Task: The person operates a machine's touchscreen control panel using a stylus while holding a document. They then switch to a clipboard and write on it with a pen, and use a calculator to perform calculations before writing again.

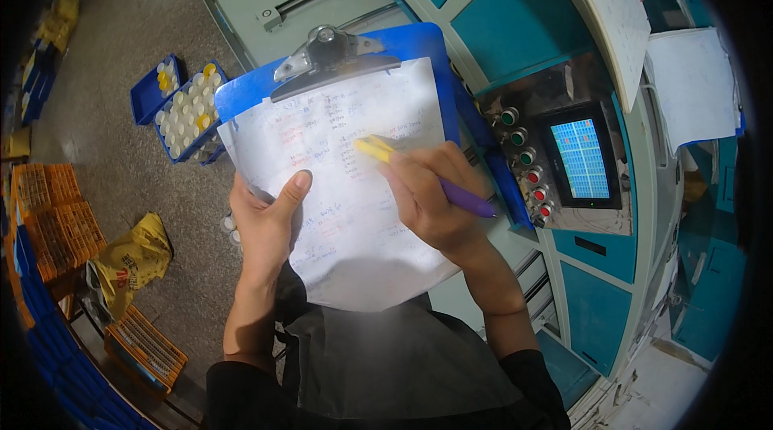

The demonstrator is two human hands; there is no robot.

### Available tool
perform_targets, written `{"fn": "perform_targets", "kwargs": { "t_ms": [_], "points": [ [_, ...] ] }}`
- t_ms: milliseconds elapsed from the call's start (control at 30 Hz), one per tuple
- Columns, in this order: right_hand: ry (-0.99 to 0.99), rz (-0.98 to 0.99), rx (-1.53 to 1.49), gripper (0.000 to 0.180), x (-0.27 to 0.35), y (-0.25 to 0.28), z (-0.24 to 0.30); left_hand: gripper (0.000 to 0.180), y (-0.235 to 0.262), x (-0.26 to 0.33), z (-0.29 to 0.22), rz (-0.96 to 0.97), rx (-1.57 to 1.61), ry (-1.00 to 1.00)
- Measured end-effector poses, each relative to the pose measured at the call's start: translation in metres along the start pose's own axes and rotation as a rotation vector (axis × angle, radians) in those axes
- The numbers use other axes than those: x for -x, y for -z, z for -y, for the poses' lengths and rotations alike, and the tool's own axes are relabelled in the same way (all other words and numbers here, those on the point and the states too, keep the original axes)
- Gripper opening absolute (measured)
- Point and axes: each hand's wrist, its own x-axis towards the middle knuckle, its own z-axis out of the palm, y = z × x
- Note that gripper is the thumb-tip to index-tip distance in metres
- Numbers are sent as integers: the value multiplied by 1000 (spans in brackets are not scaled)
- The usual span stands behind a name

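Note:
A blue clipboard [423, 39] with a metal clip [326, 55] lies tilted in front of my body, bearing white paper [354, 221] covered with handwriting in dark and red ink. My left hand [267, 212] grips its left edge, thumb on the sheet, the other fingers hidden beneath. Between the fingers of my right hand [439, 192] is a pen [469, 197], yellow toward the front and purple at the rear. Its front end is over the middle of the writing; whether the tip touches the paper I cannot tell.
At right stands a teal and grey machine with a lit screen [581, 158] and green and red buttons [527, 158]. Blue crates [193, 120] of white and yellow round pieces sit on the left floor. Orange baskets [60, 221] and a yellow bag [133, 261] are farther left.

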Motion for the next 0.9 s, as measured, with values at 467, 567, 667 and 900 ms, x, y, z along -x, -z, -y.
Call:
{"fn": "perform_targets", "kwargs": {
  "t_ms": [467, 567, 667, 900],
  "points": [
    [123, 50, 84, 23, 0, -10, 6, 59, -6, 3, 0, -7, -13, -64],
    [15, 63, -1, 27, 1, -2, 2, 58, -7, 2, -1, 7, -23, -58],
    [32, 31, 76, 28, 3, -2, 2, 57, -8, 1, -1, 5, -31, -61],
    [2, -40, 57, 28, 2, -7, 1, 57, -6, 1, -1, 1, -47, -69]
  ]
}}
